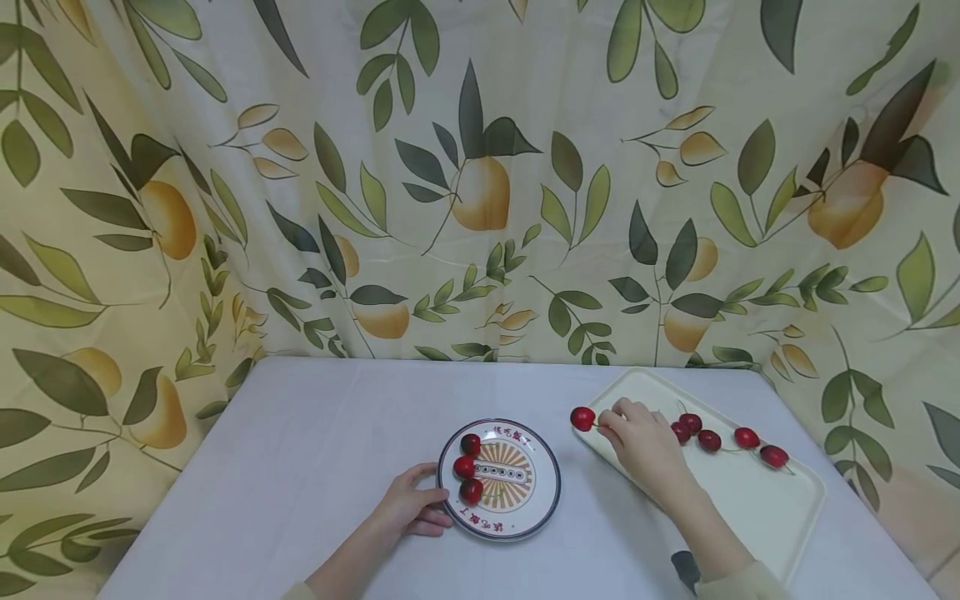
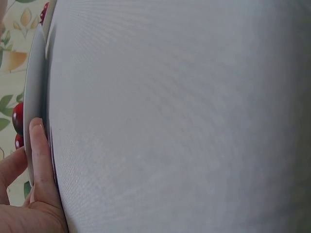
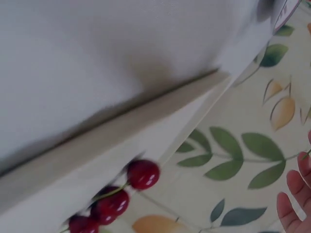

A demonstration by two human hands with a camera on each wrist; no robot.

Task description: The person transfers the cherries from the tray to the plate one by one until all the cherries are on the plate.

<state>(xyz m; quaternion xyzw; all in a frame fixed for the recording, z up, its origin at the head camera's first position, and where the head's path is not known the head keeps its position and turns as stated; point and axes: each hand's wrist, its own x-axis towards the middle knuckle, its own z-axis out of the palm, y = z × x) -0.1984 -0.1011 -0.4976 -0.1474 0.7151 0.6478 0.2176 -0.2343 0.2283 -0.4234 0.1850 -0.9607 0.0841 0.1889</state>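
Note:
In the head view, my left hand holds the left rim of a round white plate with a dark blue edge. Its thumb lies over the rim; the left wrist view shows a finger against the underside of the plate. Three red cherries sit in a row on the plate's left side. My right hand pinches the stem of another cherry, which hangs over the tray's near-left edge. Only fingertips of the right hand show in the right wrist view.
A cream rectangular tray lies on the right of the white-covered table. Several cherries rest across its far part. Behind the table hangs a curtain printed with fruit and leaves.

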